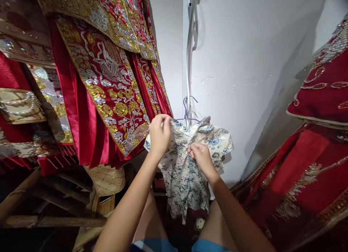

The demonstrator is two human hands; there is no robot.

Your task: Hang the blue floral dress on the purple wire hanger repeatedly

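Biggest thing in view is the pale wall (231,34) straight ahead, with a heavy red and gold costume (108,85) filling the left side and a beaded red gown (312,154) over on the right. Between those two is the patterned shirt (187,172), short sleeves spread out to either side, right in front of the person and between their forearms. Its long axis runs pretty much top to bottom, from the shoulders up by the wall down to the hem near the person's knees, so it lines up with the way they're facing and the sleeves go crosswise. The left hand (160,134) is up at the shoulder on its own side, fingers curled in narrow, but honestly can't tell if there's cloth between them. The right hand (200,156) sits a bit lower and has the front of the shirt pinched just below the neckline, so it's the one nearer the middle, with most of the body hanging below both. Smallest bit is the thin blue hanger (186,116) at the neck, above and between the hands, hook pointing up. Can't make out what, if anything, the hook is on.
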